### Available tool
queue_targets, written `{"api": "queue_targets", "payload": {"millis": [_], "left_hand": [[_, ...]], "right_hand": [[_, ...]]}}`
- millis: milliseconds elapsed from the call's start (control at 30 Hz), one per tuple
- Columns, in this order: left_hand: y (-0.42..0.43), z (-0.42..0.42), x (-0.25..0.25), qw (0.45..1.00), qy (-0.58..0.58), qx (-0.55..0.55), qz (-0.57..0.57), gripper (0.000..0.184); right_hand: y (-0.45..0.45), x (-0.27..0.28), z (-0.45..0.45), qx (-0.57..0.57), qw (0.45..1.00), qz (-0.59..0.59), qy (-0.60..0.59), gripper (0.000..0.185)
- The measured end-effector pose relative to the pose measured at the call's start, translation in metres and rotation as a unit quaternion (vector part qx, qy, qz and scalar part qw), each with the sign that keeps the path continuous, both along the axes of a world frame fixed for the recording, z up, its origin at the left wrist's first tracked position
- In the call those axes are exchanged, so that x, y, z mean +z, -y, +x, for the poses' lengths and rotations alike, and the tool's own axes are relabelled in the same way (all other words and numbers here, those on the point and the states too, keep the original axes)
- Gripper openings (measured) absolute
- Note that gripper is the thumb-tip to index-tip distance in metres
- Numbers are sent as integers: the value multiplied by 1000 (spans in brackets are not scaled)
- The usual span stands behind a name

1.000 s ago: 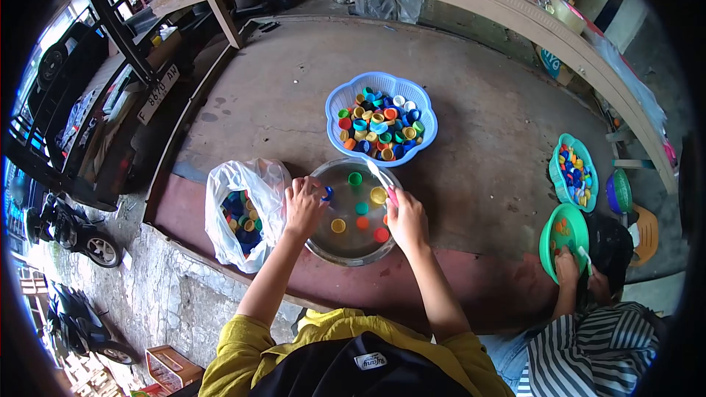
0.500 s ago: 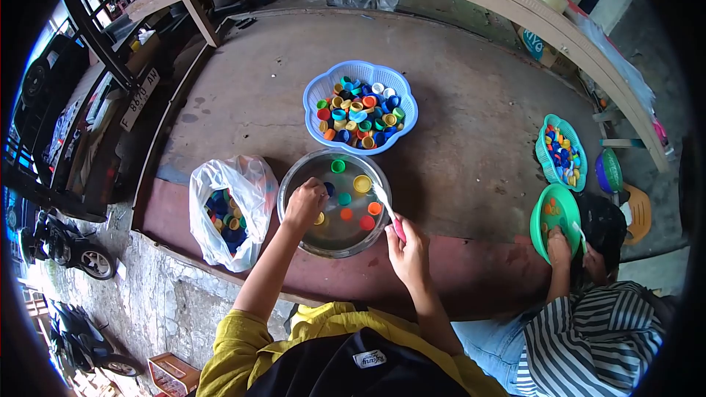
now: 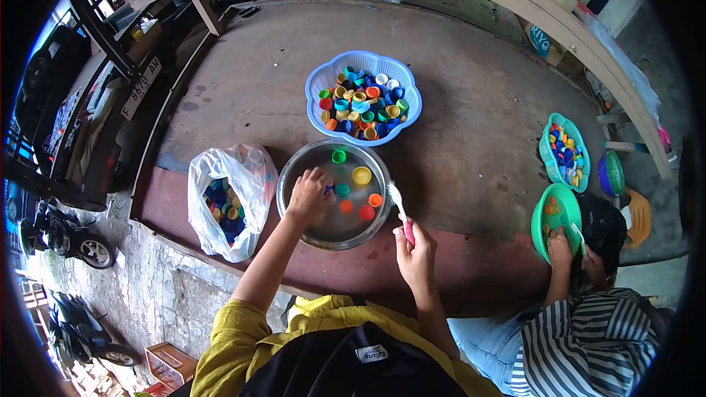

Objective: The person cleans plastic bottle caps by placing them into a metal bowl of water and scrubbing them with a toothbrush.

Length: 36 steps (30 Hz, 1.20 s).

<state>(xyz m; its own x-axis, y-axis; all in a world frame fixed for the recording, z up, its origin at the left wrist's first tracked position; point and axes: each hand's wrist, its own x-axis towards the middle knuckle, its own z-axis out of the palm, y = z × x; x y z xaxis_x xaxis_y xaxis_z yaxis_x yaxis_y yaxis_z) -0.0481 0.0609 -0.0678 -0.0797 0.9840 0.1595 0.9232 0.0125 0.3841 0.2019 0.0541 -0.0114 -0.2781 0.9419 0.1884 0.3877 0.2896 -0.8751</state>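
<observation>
A round metal basin (image 3: 294,229) of water stands in front of me. Bottle caps lie in it: green (image 3: 338,156), yellow (image 3: 361,176), teal (image 3: 342,190), red (image 3: 366,212) and two orange ones. My left hand (image 3: 309,195) is over the basin's left half, fingers curled on a blue bottle cap (image 3: 329,190) that they partly hide. At the basin's right rim, my right hand (image 3: 416,254) is closed round the pink handle of a brush (image 3: 397,198), its white bristled head pointing up and away from me.
Behind the basin sits a blue plastic basket (image 3: 413,114) full of caps. A white plastic bag (image 3: 254,176) of caps is on the left. To the right, another person's hand (image 3: 559,250) works in a green basin (image 3: 537,220), near a teal basket (image 3: 546,154) of caps.
The brush has moved from over the basin to the right, past its rim. My left hand has curled further over the blue cap. A yellow cap beside that hand no longer shows.
</observation>
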Motion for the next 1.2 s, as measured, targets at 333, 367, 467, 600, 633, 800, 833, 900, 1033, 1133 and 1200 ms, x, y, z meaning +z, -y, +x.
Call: {"api": "queue_targets", "payload": {"millis": [333, 367, 467, 600, 633, 800, 833, 900, 1033, 1133, 1200], "left_hand": [[-57, 34, 0, 993, -96, -70, -15, 58], [-58, 35, -7, 992, -103, -77, -20, 58], [-58, 33, -16, 996, -67, -64, -17, 49], [-55, 27, -16, 987, 149, -47, -34, 40], [-54, 27, -15, 981, 182, -58, -18, 40], [-43, 24, 1, 956, 280, -89, 26, 46], [-42, 23, 1, 950, 297, -87, 32, 49], [-41, 21, 10, 965, 236, -99, 62, 51], [-43, 19, 17, 961, 267, -41, 52, 51], [-42, 12, 21, 817, 566, 35, -102, 34], [-39, 6, 20, 702, 696, 35, -146, 33]], "right_hand": [[-1, -4, -1, 0, 999, 41, -20, 20], [0, -4, 0, -2, 999, 39, -22, 20], [2, -3, 3, 2, 1000, 20, -14, 21], [1, -3, 0, 0, 999, 28, -32, 21], [1, -3, -1, 2, 999, 27, -39, 21], [3, -1, -2, 19, 999, 15, -38, 21], [3, -1, -2, 20, 999, 19, -37, 21], [3, -2, -2, 23, 999, 22, -37, 21], [4, 5, -2, 35, 999, -2, -24, 21], [5, 6, -2, 36, 999, -3, -30, 22], [6, 5, -2, 34, 999, -17, -31, 22]]}}
